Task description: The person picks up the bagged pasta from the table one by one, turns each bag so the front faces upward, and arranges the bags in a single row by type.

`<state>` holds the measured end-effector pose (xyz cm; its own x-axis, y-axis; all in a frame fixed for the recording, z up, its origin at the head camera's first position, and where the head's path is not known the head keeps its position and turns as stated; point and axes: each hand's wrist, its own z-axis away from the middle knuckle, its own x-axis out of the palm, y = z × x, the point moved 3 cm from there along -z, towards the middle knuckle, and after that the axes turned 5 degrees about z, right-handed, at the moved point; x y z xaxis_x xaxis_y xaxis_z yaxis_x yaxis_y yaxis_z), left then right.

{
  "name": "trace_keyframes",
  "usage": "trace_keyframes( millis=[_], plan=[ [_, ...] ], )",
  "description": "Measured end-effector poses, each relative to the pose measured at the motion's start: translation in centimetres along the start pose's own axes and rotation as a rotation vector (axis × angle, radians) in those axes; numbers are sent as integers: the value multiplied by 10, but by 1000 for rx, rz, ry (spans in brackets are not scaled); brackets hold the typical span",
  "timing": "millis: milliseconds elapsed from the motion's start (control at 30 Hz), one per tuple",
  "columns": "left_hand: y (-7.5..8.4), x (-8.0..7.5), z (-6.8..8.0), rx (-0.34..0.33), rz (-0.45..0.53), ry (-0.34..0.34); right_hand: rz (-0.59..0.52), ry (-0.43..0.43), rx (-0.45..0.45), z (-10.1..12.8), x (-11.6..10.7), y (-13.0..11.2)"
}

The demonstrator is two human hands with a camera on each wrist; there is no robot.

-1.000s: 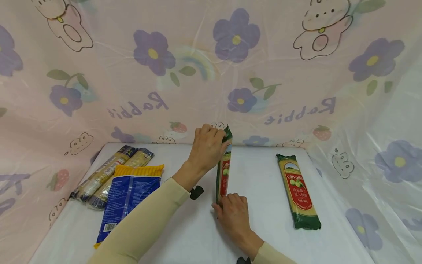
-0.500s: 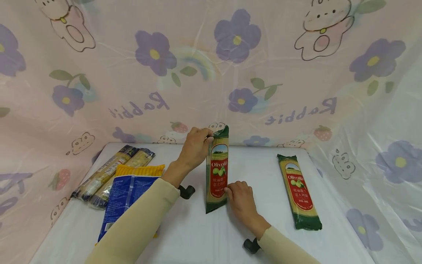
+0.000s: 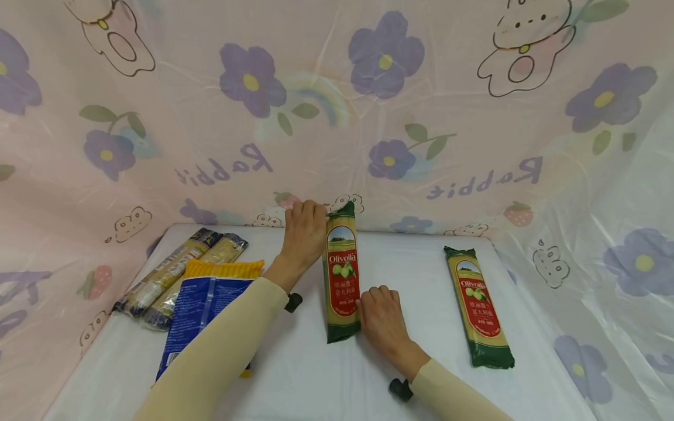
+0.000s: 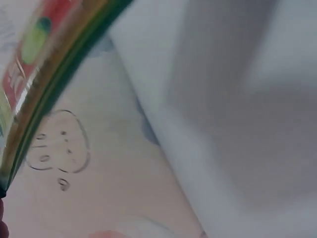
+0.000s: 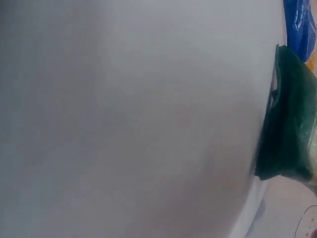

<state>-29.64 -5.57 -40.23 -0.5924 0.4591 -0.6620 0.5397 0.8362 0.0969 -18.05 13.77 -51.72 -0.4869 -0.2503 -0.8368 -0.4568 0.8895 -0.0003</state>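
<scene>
In the head view, a green, gold and red spaghetti packet (image 3: 342,275) stands nearly upright near the middle of the table, its label toward me. My left hand (image 3: 304,234) pinches its upper left corner. Low on the packet's right edge, my right hand (image 3: 384,316) holds on, thumb at the front and fingers curled. The left wrist view catches the packet's side seam (image 4: 54,84) at a slant. Its dark green bottom end (image 5: 290,119) shows in the right wrist view, right at the white tabletop. A matching spaghetti packet (image 3: 478,307) lies flat to the right.
On the left, a blue and yellow bag (image 3: 210,298) lies partly under my left forearm. It overlaps two long clear noodle packs (image 3: 174,272) behind it. A printed curtain (image 3: 326,146) rises along the white table's (image 3: 411,263) back edge.
The upright packet has turned from edge-on to face me and shifted a little left. My left hand moved left with its top; my right hand moved slightly right and up.
</scene>
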Motion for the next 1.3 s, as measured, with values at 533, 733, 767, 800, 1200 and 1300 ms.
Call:
trace_keyframes(
  millis=[533, 733, 767, 800, 1200, 1300],
  plan=[
    [-17, 26, 7, 0, -55, -318, 54, 24, -96, 11, -24, -9],
    [-14, 35, 15, 8, -53, -390, 64, -40, -64, 18, -27, -11],
    [-13, 36, 17, 12, -58, -402, 67, -46, -59, 20, -27, -11],
    [-12, 38, 18, 18, -63, -412, 70, -52, -55, 21, -28, -11],
    [-2, 48, 32, 105, -107, -384, 89, -61, -52, 32, -31, -18],
    [0, 51, 35, 106, -104, -383, 98, -55, -51, 35, -32, -18]
  ],
)
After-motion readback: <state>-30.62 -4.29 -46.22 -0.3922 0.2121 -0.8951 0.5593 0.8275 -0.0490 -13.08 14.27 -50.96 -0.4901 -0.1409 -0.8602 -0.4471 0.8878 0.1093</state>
